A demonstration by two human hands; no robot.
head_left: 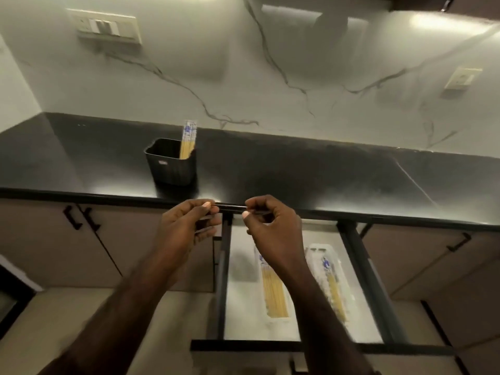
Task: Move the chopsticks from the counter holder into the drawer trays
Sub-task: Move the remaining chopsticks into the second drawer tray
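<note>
A black ribbed holder (pixel 170 166) stands on the dark counter with one wrapped pack of pale wooden chopsticks (pixel 187 144) leaning in it. Below the counter an open drawer (pixel 270 345) holds two clear trays. The left tray (pixel 270 322) contains wrapped chopsticks (pixel 273 290), and the right tray (pixel 315 249) contains another pack (pixel 334 288). My left hand (pixel 186 228) and my right hand (pixel 273 228) meet over the counter's front edge. Both pinch a thin dark chopstick (pixel 230 207) held level between them, hard to tell apart from the edge.
The black counter (pixel 297 169) runs left to right under a marble-look wall with a switch plate (pixel 108 27) and a socket (pixel 462 78). Cabinet doors with black handles (pixel 73 217) flank the drawer. The drawer's dark side rails (pixel 370 280) stick out toward me.
</note>
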